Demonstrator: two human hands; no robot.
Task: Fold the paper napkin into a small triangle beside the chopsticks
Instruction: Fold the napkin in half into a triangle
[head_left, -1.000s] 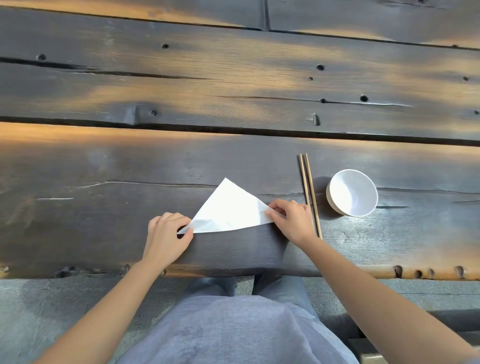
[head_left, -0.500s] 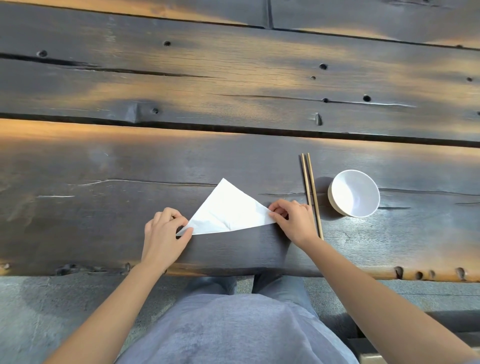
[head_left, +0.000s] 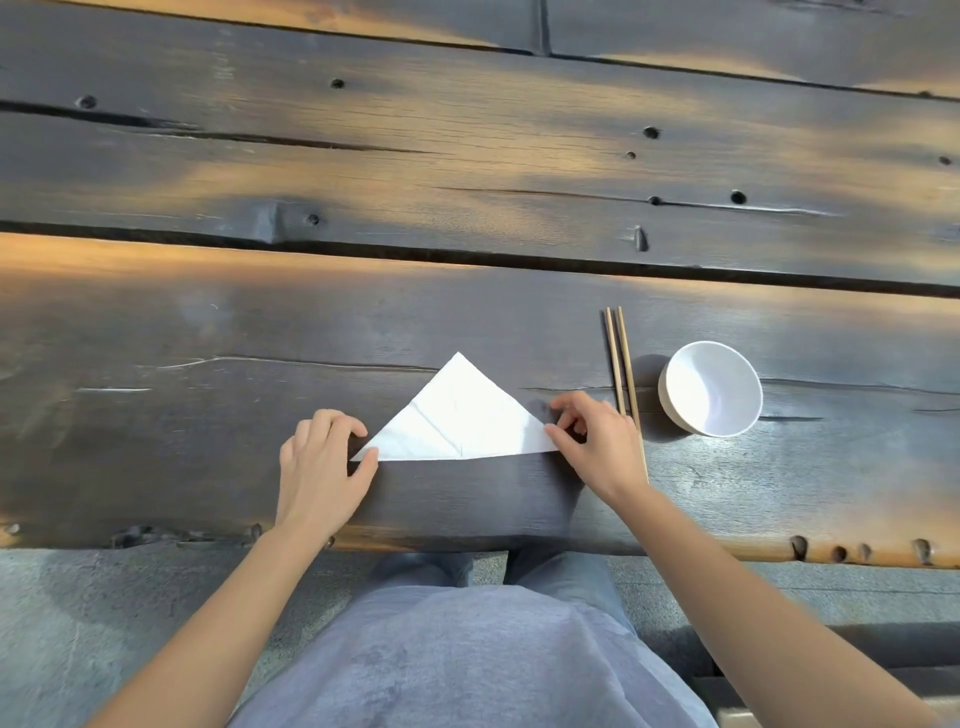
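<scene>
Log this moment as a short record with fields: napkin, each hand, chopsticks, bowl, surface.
napkin: white paper napkin, already one large triangle, flat, apex pointing away from the person
left hand: left hand pinching the napkin's left corner
right hand: right hand pinching the right corner, lying over the chopsticks' near ends
chopsticks: chopsticks, paired, right of the napkin
bowl: white bowl, empty, right of the chopsticks
surface: dark wooden table

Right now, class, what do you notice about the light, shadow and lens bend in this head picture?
Head view: warm orange light streaks the dark table; the bowl casts a shadow leftward toward the chopsticks; the white napkin looks bright; plank lines curve with the wide lens; everything stays sharp.
</scene>
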